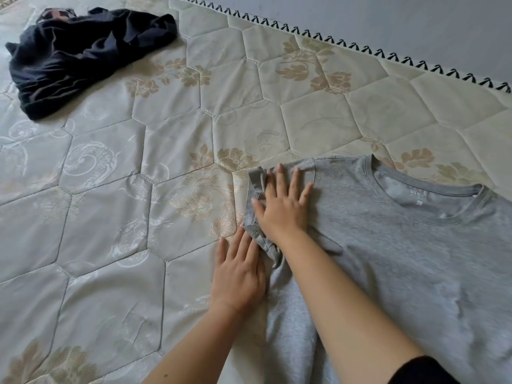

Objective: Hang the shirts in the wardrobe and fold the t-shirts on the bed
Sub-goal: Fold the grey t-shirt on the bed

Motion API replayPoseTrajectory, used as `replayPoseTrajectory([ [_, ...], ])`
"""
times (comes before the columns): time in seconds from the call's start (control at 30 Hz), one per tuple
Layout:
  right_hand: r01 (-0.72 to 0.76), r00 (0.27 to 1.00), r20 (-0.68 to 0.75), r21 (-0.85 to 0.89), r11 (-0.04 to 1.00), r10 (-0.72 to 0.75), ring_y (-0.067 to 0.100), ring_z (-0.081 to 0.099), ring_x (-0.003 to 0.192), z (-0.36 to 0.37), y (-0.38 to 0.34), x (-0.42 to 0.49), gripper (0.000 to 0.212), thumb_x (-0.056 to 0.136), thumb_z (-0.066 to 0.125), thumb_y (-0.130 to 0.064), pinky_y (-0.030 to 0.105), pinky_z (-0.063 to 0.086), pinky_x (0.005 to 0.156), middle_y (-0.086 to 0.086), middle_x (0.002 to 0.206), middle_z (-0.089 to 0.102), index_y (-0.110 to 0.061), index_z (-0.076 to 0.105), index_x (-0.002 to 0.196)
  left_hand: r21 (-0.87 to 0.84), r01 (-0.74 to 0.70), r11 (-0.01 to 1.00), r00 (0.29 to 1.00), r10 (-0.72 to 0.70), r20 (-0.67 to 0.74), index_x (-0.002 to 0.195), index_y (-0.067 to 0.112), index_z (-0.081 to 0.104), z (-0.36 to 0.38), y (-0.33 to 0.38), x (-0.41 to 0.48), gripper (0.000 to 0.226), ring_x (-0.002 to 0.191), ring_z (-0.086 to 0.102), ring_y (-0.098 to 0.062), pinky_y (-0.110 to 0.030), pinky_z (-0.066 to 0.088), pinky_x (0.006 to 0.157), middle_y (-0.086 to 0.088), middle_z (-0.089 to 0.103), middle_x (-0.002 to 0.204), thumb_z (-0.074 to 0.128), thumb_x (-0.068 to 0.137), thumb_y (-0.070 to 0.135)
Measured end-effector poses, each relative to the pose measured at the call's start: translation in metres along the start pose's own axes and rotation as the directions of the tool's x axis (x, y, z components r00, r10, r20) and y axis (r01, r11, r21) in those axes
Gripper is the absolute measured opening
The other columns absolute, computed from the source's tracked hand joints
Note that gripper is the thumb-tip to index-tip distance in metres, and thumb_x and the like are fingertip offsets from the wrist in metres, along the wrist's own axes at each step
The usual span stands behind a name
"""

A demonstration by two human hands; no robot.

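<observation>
We find the grey t-shirt spread flat, front up, on the bed at centre right and lower right of the frame. Its round neckline points toward the upper right. One short sleeve is bunched and partly turned over at centre frame.

Our right hand lies palm down on that sleeve and shoulder area. Its fingers are straight and spread and press the cloth flat; it grips nothing.

Our left hand lies just below and left of it, palm down. Its fingers are straight and close together, with the tips at the sleeve hem. It rests partly on the bed surface and against the shirt's side edge, and nothing is pinched that we can see.

A crumpled pile of dark garments lies on the bed at upper left, well apart from the t-shirt. A dark cuff covers our right forearm at the bottom right edge.
</observation>
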State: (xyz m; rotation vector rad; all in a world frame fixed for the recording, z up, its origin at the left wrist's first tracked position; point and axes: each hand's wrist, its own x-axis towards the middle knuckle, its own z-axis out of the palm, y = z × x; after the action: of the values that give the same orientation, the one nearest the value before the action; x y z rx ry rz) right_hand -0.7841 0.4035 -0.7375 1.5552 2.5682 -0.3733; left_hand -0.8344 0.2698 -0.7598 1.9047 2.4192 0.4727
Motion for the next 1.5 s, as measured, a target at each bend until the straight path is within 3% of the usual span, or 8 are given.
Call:
replayPoseTrajectory([
  [0.17,0.132,0.98,0.127,0.182,0.974,-0.156,0.032,-0.025,0.141,-0.004,-0.027,0.0,0.07,0.099,0.02,-0.051,0.054,-0.018,0.109,0.005,0.156,-0.021,-0.013,-0.007,0.15,0.008,-0.01,1.0,1.0,0.009,0.029,0.115,0.008,0.064,0.002,-0.002,-0.001,0.045,0.116,0.052,-0.029,-0.045,0.027,0.101,-0.009,0.064,0.119,0.038,0.082,0.025],
  [0.27,0.213,0.924,0.162,0.536,0.817,-0.347,0.017,-0.007,0.146,-0.007,-0.037,-0.006,0.053,0.101,0.031,-0.041,0.046,-0.016,0.112,0.0,0.159,0.009,-0.016,0.028,0.148,-0.013,-0.032,0.999,0.999,0.031,-0.01,0.104,0.007,0.066,0.002,-0.003,-0.001,0.04,0.104,0.051,-0.028,-0.046,0.027,0.099,-0.011,0.067,0.104,0.039,0.081,0.025],
  [0.4,0.287,0.953,-0.297,0.821,0.493,-0.059,0.023,0.058,0.107,-0.01,-0.034,-0.031,0.032,0.092,0.041,-0.016,0.032,0.042,0.096,0.014,0.111,0.064,-0.001,0.066,0.106,0.005,-0.022,1.0,1.0,0.022,-0.003,0.109,0.007,0.064,0.002,-0.003,-0.001,0.043,0.11,0.044,-0.026,-0.045,0.026,0.1,-0.011,0.066,0.107,0.037,0.082,0.027],
  [0.5,0.225,0.924,-0.379,0.663,0.714,0.06,0.027,0.061,0.087,-0.019,-0.015,-0.039,0.028,0.091,0.044,-0.023,0.035,0.048,0.075,0.012,0.095,0.063,-0.003,0.061,0.097,0.01,0.0,1.0,1.0,0.0,0.026,0.111,0.007,0.064,0.001,-0.002,-0.001,0.043,0.118,0.044,-0.026,-0.046,0.028,0.1,-0.01,0.064,0.114,0.036,0.085,0.027],
  [0.63,-0.048,0.998,0.061,0.357,0.933,0.028,0.028,0.06,0.103,-0.029,-0.008,-0.037,0.048,0.091,0.053,-0.045,0.034,0.047,0.079,0.012,0.113,0.061,-0.004,0.05,0.116,0.005,0.0,1.0,1.0,0.0,0.028,0.118,0.005,0.062,0.001,-0.002,-0.001,0.047,0.122,0.045,-0.028,-0.047,0.027,0.101,-0.014,0.061,0.124,0.036,0.086,0.027],
  [1.23,0.102,0.995,-0.06,0.582,0.807,-0.082,0.026,0.058,0.098,-0.02,-0.02,-0.044,0.019,0.094,0.044,-0.012,0.028,0.038,0.074,0.011,0.106,0.063,-0.004,0.059,0.101,0.013,-0.035,0.999,0.999,0.035,-0.014,0.121,0.01,0.05,0.003,-0.003,-0.001,0.044,0.12,0.039,-0.025,-0.046,0.025,0.1,-0.016,0.06,0.125,0.037,0.084,0.028],
  [1.4,0.112,0.892,-0.447,0.376,0.92,0.074,0.034,0.06,0.101,-0.012,0.008,-0.048,0.038,0.083,0.038,-0.016,0.045,0.052,0.082,0.018,0.111,0.061,-0.003,0.063,0.109,0.034,-0.048,0.998,0.998,0.05,-0.049,0.093,0.008,0.061,0.001,-0.001,0.0,0.03,0.1,0.045,-0.027,-0.047,0.032,0.093,-0.01,0.064,0.092,0.039,0.083,0.025],
  [1.5,-0.062,0.997,0.053,0.104,0.993,0.057,0.039,-0.007,0.144,-0.004,0.02,-0.052,0.065,0.099,0.028,-0.041,0.059,-0.002,0.112,0.015,0.158,-0.006,-0.012,0.003,0.151,0.039,-0.043,0.998,0.998,0.045,-0.042,0.093,0.009,0.062,0.002,-0.001,-0.001,0.029,0.101,0.045,-0.027,-0.045,0.032,0.095,-0.009,0.064,0.093,0.039,0.083,0.025],
])
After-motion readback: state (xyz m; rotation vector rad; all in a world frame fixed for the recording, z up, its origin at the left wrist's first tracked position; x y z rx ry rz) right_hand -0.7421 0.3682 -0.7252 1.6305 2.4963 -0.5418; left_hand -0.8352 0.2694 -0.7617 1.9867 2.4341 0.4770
